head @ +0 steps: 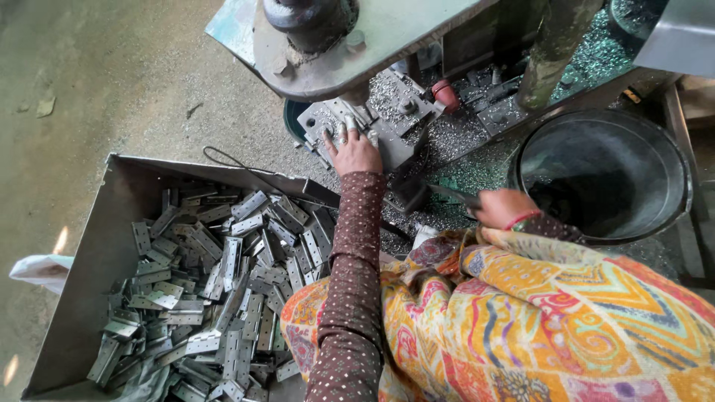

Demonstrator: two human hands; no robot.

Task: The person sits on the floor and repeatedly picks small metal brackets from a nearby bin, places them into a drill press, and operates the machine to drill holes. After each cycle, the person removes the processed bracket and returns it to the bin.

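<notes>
My left hand (351,150) reaches forward and presses a small metal hinge plate (350,123) onto the grey fixture block (387,112) of a press machine. Its fingers lie flat over the plate, with rings on two of them. My right hand (497,208) is closed around a dark tool with a black head (414,191) that rests on a bed of metal shavings. A brown dotted sleeve covers my left arm. A bright patterned cloth lies over my lap.
A large metal tray (112,223) at the left is heaped with several steel hinge plates (223,290). A dark metal bucket (607,175) stands at the right. The press's green-grey table (335,45) overhangs the fixture. Shavings (462,149) litter the machine base.
</notes>
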